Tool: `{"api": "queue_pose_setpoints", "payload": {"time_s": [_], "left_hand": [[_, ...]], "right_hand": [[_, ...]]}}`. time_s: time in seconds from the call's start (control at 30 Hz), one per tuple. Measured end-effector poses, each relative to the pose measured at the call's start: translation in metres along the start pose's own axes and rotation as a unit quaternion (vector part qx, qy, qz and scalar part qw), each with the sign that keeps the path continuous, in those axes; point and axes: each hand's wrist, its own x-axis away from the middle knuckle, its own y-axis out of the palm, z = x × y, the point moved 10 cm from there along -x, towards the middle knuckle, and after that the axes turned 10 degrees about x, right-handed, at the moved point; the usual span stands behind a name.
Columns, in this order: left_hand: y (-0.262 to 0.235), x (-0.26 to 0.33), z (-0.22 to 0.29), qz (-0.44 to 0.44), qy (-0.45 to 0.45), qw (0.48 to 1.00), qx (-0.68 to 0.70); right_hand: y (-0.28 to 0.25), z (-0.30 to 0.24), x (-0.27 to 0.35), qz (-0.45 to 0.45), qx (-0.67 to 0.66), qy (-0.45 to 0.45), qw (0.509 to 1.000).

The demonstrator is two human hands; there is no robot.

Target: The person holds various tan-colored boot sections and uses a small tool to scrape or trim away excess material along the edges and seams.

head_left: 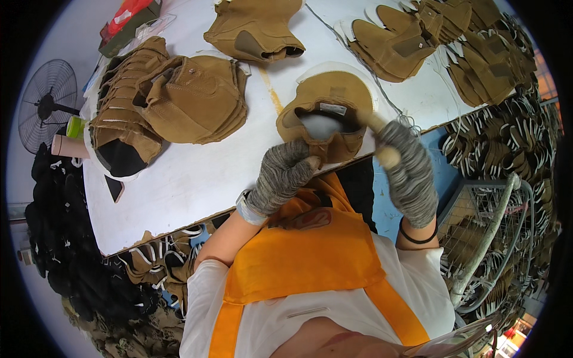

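A brown suede shoe upper [345, 87] with a white-edged toe rests near the table's front edge, its opening toward me. A pale label and a grey lining show inside it. My left hand [282, 173], in a grey knitted glove with bare fingertips, is closed on the near left edge of the upper's collar. My right hand [407, 170], gloved likewise, is beside the upper's right side and smeared by motion. Whether its fingertips touch the upper or hold anything, I cannot tell.
Stacks of brown uppers lie on the white table [197, 191] at left, far middle and right. A grey cord [352, 56] crosses it. A wire cart [477, 238] stands at right, a fan [46, 106] at left, and black pieces [77, 238] hang below it.
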Motion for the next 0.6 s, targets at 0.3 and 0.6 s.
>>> {"api": "queue_pose_setpoints", "payload": {"time_s": [0.3,0.6], "left_hand": [[0.013,-0.004,0.011,-0.002,0.021,0.994,0.106],[0.003,-0.004,0.012,0.013,0.071,0.997,-0.043]], "right_hand": [[0.032,-0.003,0.009,-0.002,0.239,-0.108,0.965],[0.036,-0.02,-0.004,-0.016,0.253,-0.156,0.955]]}}
